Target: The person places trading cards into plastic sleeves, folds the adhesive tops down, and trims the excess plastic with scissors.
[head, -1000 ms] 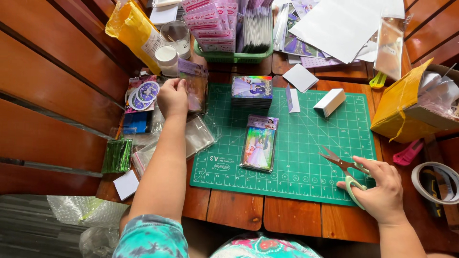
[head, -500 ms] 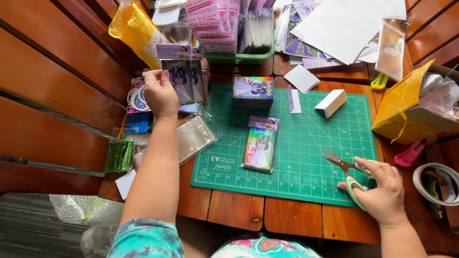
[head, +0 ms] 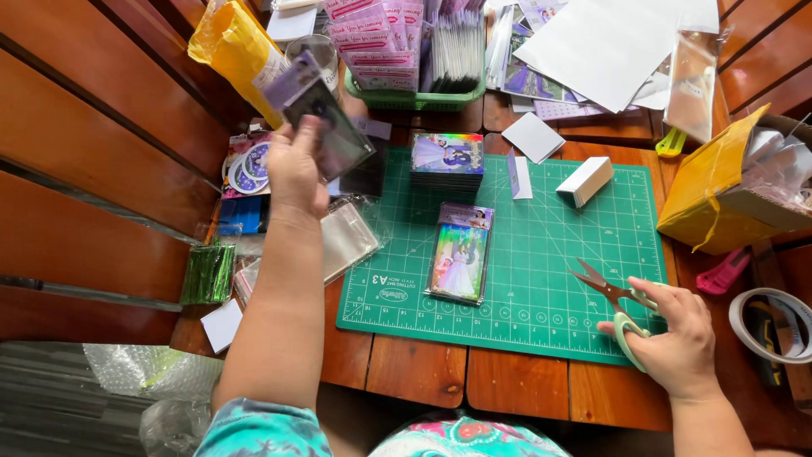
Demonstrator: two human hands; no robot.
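Left hand (head: 296,169) lifts a small fan of dark glossy photo cards (head: 326,118); your right hand (head: 677,334) grips the green-handled scissors (head: 622,309).

Your left hand is closed around the cards, raised above the clear plastic sleeves (head: 342,241) at the left edge of the green cutting mat (head: 558,254). Your right hand is curled through the scissor handles, blades parted, resting on the mat's lower right corner. A sleeved picture card (head: 459,254) lies mid-mat, just below a stack of picture cards (head: 447,161) and well apart from a small white box (head: 585,179). You look to be picking cards to pack; next, as I judge it, comes bringing them down to the mat on the wooden surface (head: 423,372) without spilling the fan.
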